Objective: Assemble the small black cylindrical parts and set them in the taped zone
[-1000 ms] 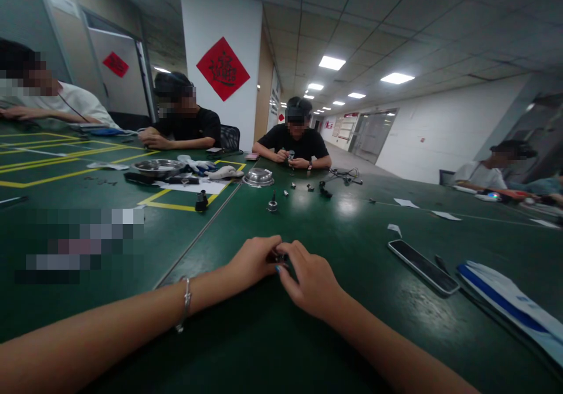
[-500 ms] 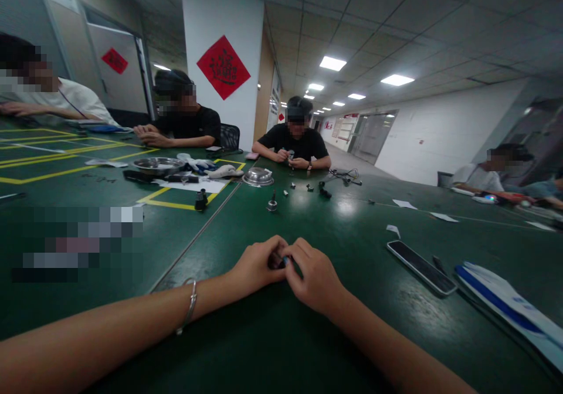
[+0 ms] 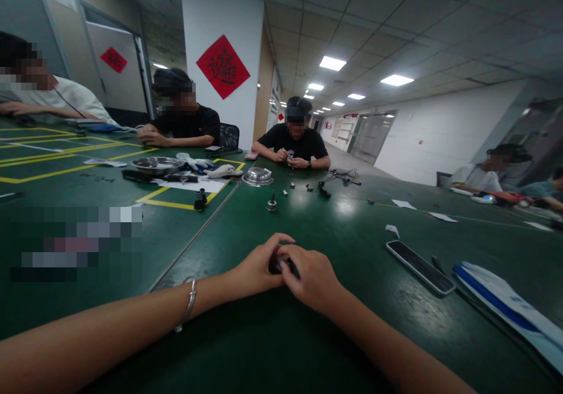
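My left hand point(image 3: 259, 269) and my right hand point(image 3: 313, 274) meet low over the green table, fingertips touching. A small dark piece seems to sit between them, mostly hidden by the fingers, so its kind does not show. The left fingers curl around it, with the index finger lifted and stretched over the top. My right hand is bent in a pinch, its thumb against the left fingers. Beyond the hands stands a small round metal part with a dark upright stem point(image 3: 271, 204).
A phone point(image 3: 420, 267) and a blue-and-white packet point(image 3: 505, 300) lie at right. At left are black cylinders point(image 3: 200, 199), a metal bowl point(image 3: 158, 165) and gloves point(image 3: 222, 171). An upturned metal dish point(image 3: 257, 176) and small black parts point(image 3: 324, 190) sit before a co-worker point(image 3: 292, 142). Other people sit around.
The left index finger has lifted and straightened away from the right fingers. The right fingers have shifted slightly inward between the left thumb and fingers. Both forearms stay nearly in place.
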{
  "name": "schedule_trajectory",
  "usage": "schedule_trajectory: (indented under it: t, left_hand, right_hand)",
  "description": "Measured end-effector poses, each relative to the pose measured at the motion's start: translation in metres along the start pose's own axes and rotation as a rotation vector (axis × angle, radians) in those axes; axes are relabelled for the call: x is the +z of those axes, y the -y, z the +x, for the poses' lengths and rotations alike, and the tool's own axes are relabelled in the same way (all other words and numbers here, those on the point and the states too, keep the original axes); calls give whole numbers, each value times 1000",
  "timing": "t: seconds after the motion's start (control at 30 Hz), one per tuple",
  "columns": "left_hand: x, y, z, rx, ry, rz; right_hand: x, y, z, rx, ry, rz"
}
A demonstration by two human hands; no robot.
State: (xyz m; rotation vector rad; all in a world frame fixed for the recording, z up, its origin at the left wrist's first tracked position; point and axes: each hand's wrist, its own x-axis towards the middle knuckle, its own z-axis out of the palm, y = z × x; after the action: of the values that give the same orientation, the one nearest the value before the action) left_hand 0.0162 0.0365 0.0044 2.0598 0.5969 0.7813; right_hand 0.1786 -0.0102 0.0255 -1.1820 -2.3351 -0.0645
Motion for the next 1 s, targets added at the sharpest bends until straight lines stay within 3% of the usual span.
schedule_trajectory:
  t: [0.2,0.5,0.87,1.0]
  left_hand:
    - [-1,-4,0,-14,65,-96]
    - [1,-3,1,-16,83,-227]
    - [-3,-6,1,3,67,-90]
    - [-2,-6,1,0,95,-167]
  right_hand:
    - [-3,3,-2,36,53,-49]
    - [-4,4,-3,4,-39,6]
    - [-1,3,-3,64,-13,-15]
    - [-2,2,-3,39,2,-14]
